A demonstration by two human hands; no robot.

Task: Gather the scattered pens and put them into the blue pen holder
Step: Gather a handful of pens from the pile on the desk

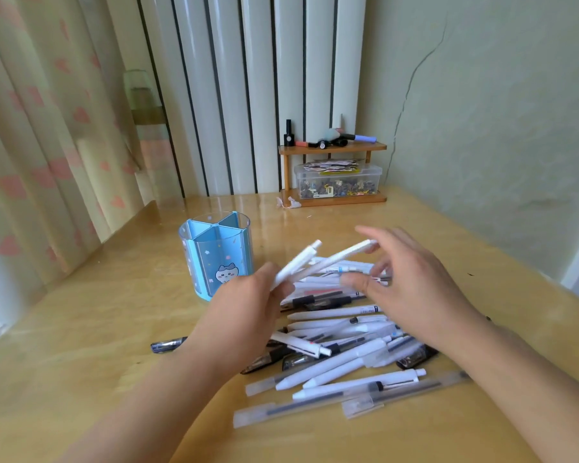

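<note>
Progress is barely begun: your left hand [248, 295] grips two white pens [318, 262], your right hand [411, 279] hovers spread, the blue pen holder [214, 255] looks empty, and the pile [341, 349] waits on the tabletop [81, 362].

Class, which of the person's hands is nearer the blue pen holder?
Left. The left hand, gripping two white pens, sits beside the blue pen holder; the right hand hovers farther right.

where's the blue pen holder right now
Head view, left of centre: the blue pen holder stands upright on the table, just beyond the left hand.
</note>
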